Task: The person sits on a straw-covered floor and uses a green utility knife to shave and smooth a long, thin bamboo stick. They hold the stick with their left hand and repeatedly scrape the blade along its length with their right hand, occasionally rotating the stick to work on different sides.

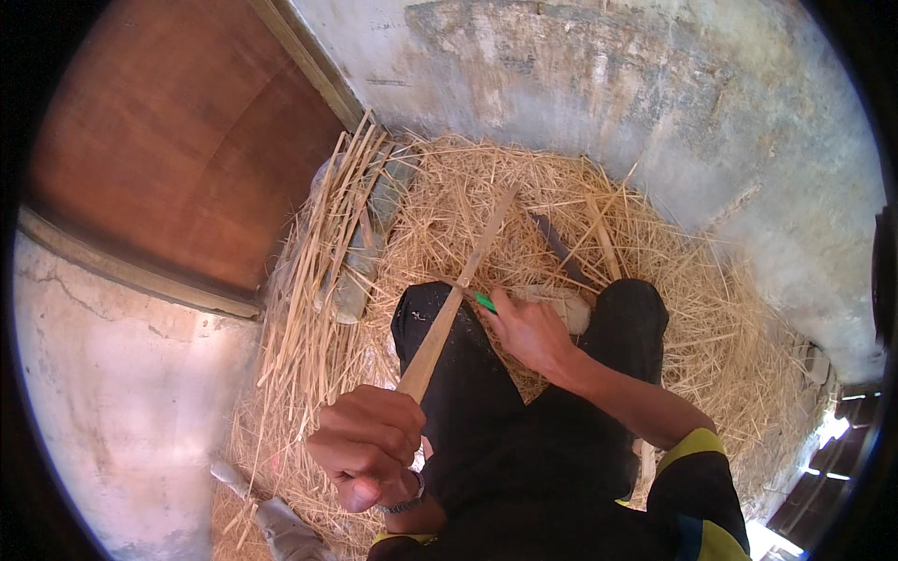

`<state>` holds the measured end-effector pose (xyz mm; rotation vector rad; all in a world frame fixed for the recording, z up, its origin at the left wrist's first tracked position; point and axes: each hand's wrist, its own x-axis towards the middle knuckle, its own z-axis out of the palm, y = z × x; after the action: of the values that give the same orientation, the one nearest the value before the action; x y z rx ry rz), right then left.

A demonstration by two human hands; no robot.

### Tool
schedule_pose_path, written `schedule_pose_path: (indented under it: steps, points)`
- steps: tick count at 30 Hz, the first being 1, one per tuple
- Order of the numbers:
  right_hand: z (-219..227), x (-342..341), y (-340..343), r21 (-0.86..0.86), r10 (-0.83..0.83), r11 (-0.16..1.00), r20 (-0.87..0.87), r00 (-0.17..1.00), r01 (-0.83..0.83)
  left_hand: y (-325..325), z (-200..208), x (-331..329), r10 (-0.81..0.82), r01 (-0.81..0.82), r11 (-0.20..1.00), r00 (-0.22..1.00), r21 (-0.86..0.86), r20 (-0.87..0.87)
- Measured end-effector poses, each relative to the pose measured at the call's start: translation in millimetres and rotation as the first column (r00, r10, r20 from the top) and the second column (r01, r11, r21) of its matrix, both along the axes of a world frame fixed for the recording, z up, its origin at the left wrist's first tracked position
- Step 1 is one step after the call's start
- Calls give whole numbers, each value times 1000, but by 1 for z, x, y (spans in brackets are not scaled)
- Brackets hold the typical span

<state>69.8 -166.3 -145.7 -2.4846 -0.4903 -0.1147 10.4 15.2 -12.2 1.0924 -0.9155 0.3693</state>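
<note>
Green handle [485, 302], pale tan strip [449, 318]

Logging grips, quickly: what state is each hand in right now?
Left hand: closed, holding a wooden strip.
Right hand: closed, holding a green-handled tool.

stick [439, 342]: long, straight, pale tan wood, narrowing toward far end | pose: slanting from lower left to upper right | knife [484, 302]: green handle, thin blade crossing the stick near its middle
</note>
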Motion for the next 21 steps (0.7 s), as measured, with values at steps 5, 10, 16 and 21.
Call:
schedule_pose_path:
  steps: [5,10,16,21]
  points:
    - [-22,22,-20,-36,-107,994,-76,991,105,-3,3,-4,72,-73,997,996,24,48]
    - [-5,10,-11,-36,22,999,-72,997,-24,-13,20,-23,189,-188,982,976,16,-110]
    - [-62,51,-53,-246,-114,964,-20,993,105,-29,5,-15,285,-294,956,941,-19,-184]
    - [-15,21,-8,-104,48,994,144,988,-33,-13,0,-18,322,-362,920,917,-151,-237]
